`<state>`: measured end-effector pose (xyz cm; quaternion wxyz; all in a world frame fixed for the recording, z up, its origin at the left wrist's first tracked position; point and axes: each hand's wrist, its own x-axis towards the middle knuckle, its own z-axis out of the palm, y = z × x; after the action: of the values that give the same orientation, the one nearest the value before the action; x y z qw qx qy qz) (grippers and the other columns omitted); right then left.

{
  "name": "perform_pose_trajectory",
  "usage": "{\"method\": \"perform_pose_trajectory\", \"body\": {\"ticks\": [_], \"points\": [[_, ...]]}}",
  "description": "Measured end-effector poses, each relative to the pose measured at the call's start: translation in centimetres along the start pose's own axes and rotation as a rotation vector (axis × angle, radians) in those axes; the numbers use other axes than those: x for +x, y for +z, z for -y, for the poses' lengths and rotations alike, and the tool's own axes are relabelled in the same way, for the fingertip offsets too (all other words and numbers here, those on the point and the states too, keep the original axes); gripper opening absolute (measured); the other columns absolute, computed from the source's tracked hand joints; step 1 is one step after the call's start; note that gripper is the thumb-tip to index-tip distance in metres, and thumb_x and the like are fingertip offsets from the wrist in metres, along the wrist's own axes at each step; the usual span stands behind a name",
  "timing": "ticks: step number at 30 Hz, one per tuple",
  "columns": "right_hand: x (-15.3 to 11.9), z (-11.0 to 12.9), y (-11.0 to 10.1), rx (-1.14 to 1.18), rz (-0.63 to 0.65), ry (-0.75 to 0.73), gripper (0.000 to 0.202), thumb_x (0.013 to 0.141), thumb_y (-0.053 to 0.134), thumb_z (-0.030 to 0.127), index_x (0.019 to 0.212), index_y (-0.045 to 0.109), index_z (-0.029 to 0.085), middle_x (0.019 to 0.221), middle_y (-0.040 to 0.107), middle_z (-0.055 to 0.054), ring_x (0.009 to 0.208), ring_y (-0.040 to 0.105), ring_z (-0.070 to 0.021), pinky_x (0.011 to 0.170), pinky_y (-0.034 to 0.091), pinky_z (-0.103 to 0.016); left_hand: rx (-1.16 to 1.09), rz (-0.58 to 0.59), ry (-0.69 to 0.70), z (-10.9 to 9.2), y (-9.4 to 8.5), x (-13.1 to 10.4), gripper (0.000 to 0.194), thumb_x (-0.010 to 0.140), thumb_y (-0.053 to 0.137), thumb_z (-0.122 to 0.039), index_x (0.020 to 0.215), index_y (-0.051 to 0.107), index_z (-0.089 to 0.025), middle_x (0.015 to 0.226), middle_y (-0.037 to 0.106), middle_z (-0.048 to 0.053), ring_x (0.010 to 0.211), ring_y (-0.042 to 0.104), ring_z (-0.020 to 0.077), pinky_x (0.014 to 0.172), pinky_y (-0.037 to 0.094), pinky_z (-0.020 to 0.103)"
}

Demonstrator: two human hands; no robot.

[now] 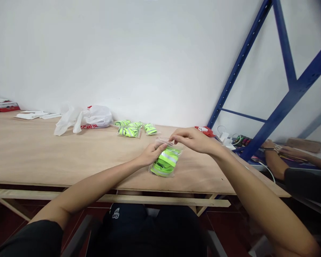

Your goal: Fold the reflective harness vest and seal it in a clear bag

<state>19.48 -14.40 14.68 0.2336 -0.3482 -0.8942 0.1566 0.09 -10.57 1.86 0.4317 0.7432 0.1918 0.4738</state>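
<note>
Pinching the baggie [166, 161] top with both hands, left fingers [162, 146] and right fingers [176, 137] closed on clear plastic, just above wood table [101, 153].

The left forearm [96, 185] is being extended diagonally inward from the lower left, with the left hand [153, 152] being held low, its thumb laid across and a pinching grip being formed. The right forearm [246, 178] is being angled in from the lower right, the wrist being bent and the right hand [191, 139] being arched slightly higher, its thumb and fingers being drawn close together.
</note>
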Motion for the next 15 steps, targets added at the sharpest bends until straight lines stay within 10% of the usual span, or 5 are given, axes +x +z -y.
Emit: {"method": "perform_pose_trajectory", "body": {"ticks": [4,10,15], "points": [[0.8,-0.5,-0.1,-0.194,-0.04,-0.016,0.018,0.084,0.063,0.03,0.088,0.08,0.024,0.104,0.069,-0.007,0.088,0.064,-0.0194,0.078,0.047,-0.031,0.046,0.001,-0.05,0.0,0.0,0.0,0.066,0.092,0.046,-0.069,0.097,0.073,-0.009,0.078,0.071,0.007,0.072,0.065,0.0196,0.064,0.049,0.028],[2.8,-0.1,-0.3,-0.211,0.339,0.086,0.018,0.077,0.071,0.036,0.08,0.082,0.022,0.085,0.073,-0.002,0.077,0.062,-0.0172,0.068,0.045,-0.025,-0.035,0.057,0.033,-0.3,-0.2,-0.1,0.066,0.089,0.055,-0.067,0.128,0.062,-0.014,0.13,0.064,0.015,0.122,0.058,0.0319,0.101,0.046,0.042],[3.9,-0.2,0.2,-0.279,0.446,0.125,0.034,0.071,0.076,0.054,0.076,0.08,0.02,0.062,0.065,0.002,0.064,0.057,-0.0153,0.064,0.042,-0.026,-0.08,0.183,-0.027,0.0,-0.9,-0.6,0.102,0.064,0.085,-0.057,0.148,0.042,-0.019,0.146,0.05,0.017,0.134,0.047,0.0367,0.11,0.039,0.049]]}}
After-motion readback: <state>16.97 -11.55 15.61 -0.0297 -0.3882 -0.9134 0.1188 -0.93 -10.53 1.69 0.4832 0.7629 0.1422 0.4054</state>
